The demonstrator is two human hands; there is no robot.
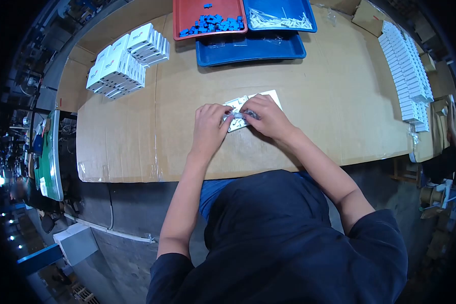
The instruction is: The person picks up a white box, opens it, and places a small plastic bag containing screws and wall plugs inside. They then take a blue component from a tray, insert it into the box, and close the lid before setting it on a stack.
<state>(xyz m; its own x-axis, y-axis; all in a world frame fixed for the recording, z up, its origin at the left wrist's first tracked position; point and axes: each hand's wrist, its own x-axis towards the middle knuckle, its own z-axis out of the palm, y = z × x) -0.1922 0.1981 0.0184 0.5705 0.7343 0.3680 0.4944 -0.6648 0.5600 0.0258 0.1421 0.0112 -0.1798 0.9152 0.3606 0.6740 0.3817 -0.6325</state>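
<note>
1. Brown cardboard (pixel 339 96) covers the one worktop before us, with taped edges and raised cardboard sides; beyond its left end we see one green-topped table (pixel 46 152).
2. We count three trays at the far edge: one red tray (pixel 175 23) and one upper blue tray (pixel 313 25) side by side, and one lower blue tray (pixel 251 57) just nearer to us, partly overlapped by them.
3. Blue blocks (pixel 213 24) heap in the red tray, too many for us to count, with one lying apart toward its far side. White sticks (pixel 281 20) fill the upper blue tray, also past counting.
4. We see two stocks of white goods: stacked white boxes (pixel 119 63) at far left, and tightly packed rows of white pieces (pixel 403 73) at far right. Overlap keeps us from giving either number.
5. Small dark and reddish marks are printed on the left-hand boxes, but we cannot read them; we make out no brand.
6. Two hands work at the middle of the near half, over one white panel (pixel 233 127). Our left hand (pixel 211 121) and right hand (pixel 266 115) are both narrowed to a pinch, holding one small greyish piece (pixel 238 115) between them, just above or touching the panel; we cannot tell which.
</note>
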